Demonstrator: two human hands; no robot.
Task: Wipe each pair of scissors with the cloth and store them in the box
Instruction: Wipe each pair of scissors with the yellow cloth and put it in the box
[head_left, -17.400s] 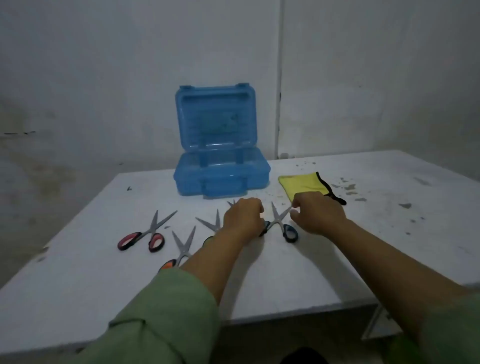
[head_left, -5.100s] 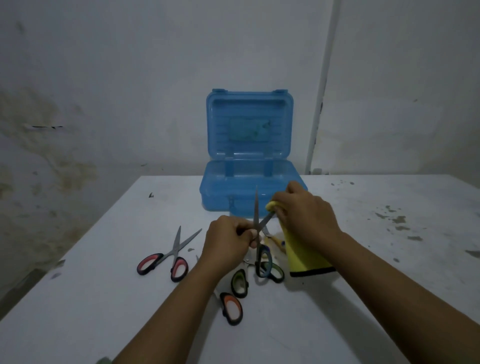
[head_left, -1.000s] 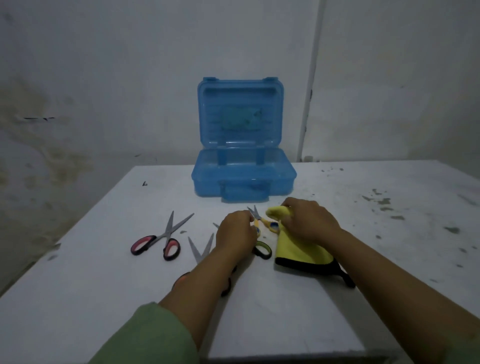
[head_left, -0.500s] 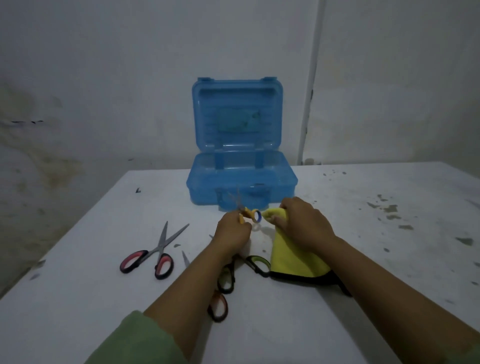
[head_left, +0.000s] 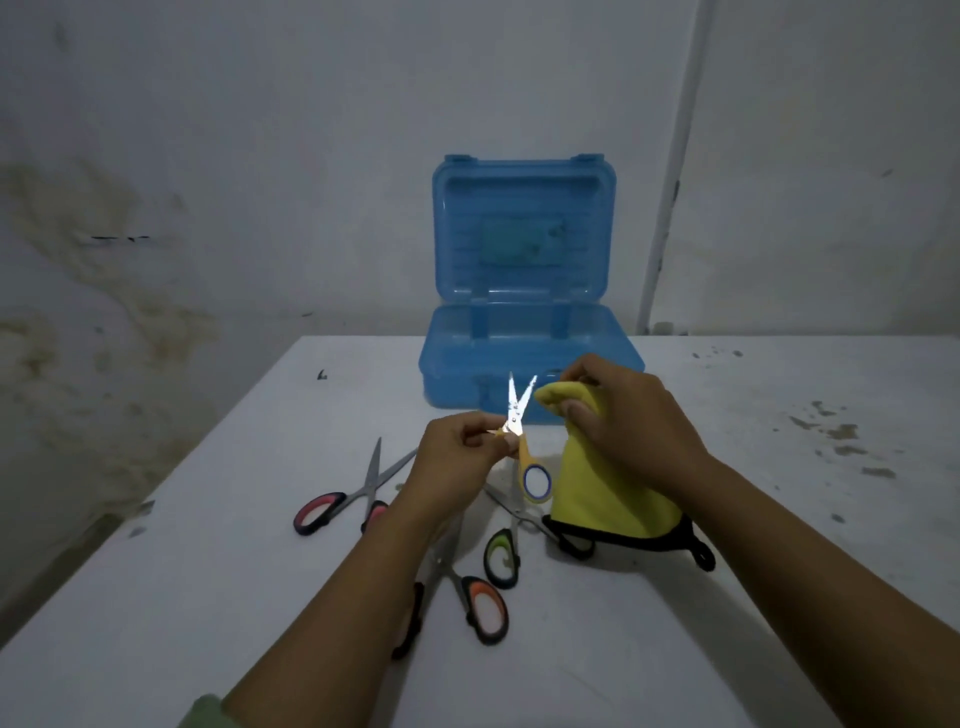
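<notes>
up come the small yellow-handled scissors (head_left: 521, 441), lifted higher off the table than half a second ago, blades now parted in a narrow v and pointing up in front of the blue box (head_left: 530, 364). left hand (head_left: 457, 460) pinches them near the pivot, fingers curled round one handle, which is hidden inside the grip; the other loop, yellow with a blue lining, hangs below in plain sight. right hand (head_left: 623, 426) is clenched on the yellow cloth (head_left: 608, 493), a bunched fold sitting just beside the right blade; whether it touches the steel is hard to tell in this dim light. the rest of the cloth drapes down to the table (head_left: 156, 597), its black trim and loop lying on the surface.

box stands open at the far side, lid upright; its inside is too murky through the plastic to read.

three more pairs lie on the table. red-handled scissors (head_left: 340, 501) lie to the left, one loop partly behind the left wrist. orange-handled scissors (head_left: 480, 605) lie nearest the camera, blades hidden under the forearm. green-handled scissors (head_left: 503, 553) lie beside them, one loop tucked under the cloth's edge. a green sleeve (head_left: 208, 714) is cut off at the bottom edge.
</notes>
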